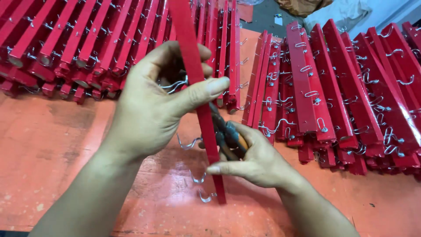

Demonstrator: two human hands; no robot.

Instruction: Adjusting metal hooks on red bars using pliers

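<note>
My left hand grips a long red flat bar that stands nearly upright, its lower end resting on the red table. Thumb and fingers pinch the bar around a silver wire hook. More wire hooks stick out of the bar's left edge lower down. My right hand is behind the bar's lower part, closed on pliers with dark and orange handles, whose jaws point up toward the left hand.
A pile of red bars with hooks lies at the right. Another pile of red bars lies across the back left. Grey floor and crumpled cloth show beyond the table's far edge.
</note>
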